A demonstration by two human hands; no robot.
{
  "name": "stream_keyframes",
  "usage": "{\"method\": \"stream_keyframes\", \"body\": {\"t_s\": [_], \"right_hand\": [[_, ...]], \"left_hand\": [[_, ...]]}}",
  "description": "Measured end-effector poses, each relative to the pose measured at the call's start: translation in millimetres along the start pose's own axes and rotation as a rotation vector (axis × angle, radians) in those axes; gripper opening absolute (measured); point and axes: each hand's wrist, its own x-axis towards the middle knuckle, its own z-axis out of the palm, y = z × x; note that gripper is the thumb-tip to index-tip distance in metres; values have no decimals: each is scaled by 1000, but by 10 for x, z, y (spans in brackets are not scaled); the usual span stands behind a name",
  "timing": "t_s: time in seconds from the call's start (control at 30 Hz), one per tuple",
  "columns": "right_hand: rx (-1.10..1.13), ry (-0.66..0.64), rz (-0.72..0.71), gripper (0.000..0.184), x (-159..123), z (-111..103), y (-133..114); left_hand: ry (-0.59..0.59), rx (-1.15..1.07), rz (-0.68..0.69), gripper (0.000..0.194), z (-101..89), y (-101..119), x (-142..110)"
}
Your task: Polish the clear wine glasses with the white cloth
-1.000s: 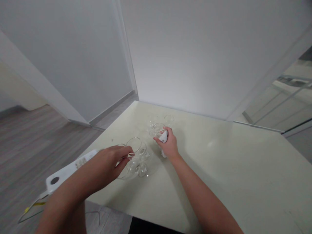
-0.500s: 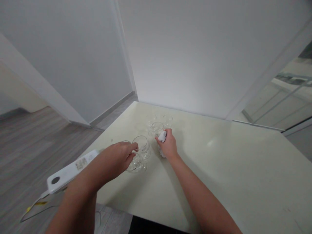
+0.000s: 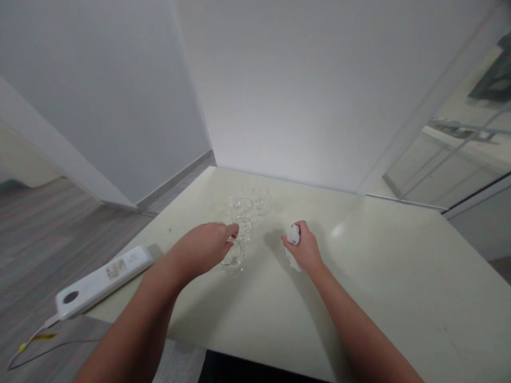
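My left hand (image 3: 205, 246) is closed in a pinch at the rim of a clear stemmed glass (image 3: 232, 261) on the table. A second clear glass (image 3: 244, 234) stands just behind it, and another is mostly hidden by the hand. Farther back are more clear glasses, among them one in the middle (image 3: 243, 208) and one at the back right (image 3: 261, 198). To the right, apart from the glasses, my right hand (image 3: 308, 249) is wrapped round a white bundle (image 3: 293, 259) like crumpled tissue, with a smooth white part showing near the thumb.
A white power strip (image 3: 101, 279) lies along the table's left edge, its cable hanging toward the floor. The pale table (image 3: 379, 276) meets a white wall panel (image 3: 287, 106) at the back. A glass door or mirror (image 3: 459, 154) is at the right.
My left hand and the front glasses have shifted right and away from me, closer to the back glasses. My right hand has moved right with the white bundle. The view has shifted slightly.
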Motion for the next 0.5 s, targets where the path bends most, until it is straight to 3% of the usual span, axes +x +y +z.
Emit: {"method": "stream_keyframes", "body": {"t_s": [0.13, 0.3, 0.5], "right_hand": [[28, -25, 21, 36, -64, -127, 226], [256, -57, 95, 36, -96, -147, 496], [445, -2, 172, 39, -77, -123, 622]], "left_hand": [[25, 80, 21, 22, -8, 117, 92], [57, 135, 17, 30, -11, 209, 185], [115, 86, 25, 40, -25, 213, 185]]}}
